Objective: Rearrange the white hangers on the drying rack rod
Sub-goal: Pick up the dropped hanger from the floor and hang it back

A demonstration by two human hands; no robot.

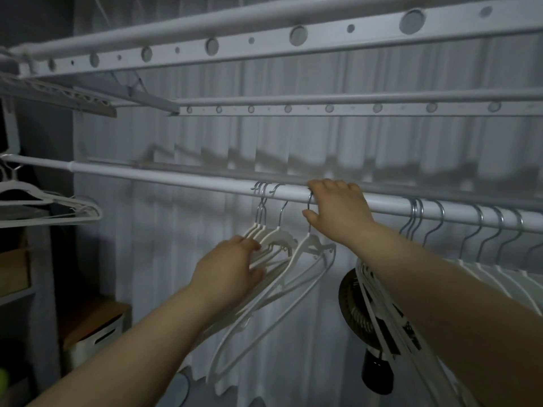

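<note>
The right hand (338,211) curls over the rod (176,179), thumb beneath, tight against the hook (309,201) of the nearest of the white hangers (280,235), probably to slide it along. The left hand (232,267) grips the bunched hanger shoulders lower down, likely to steady them against swinging or tangling. A spaced row of more hangers (505,277) to the right limits room. A fan (349,301) stands behind the right forearm, with a curtain (147,245) beyond.

Pleated curtain (152,218), dark round fan (351,304) — lower right, wood-topped white bin (97,339)
</note>
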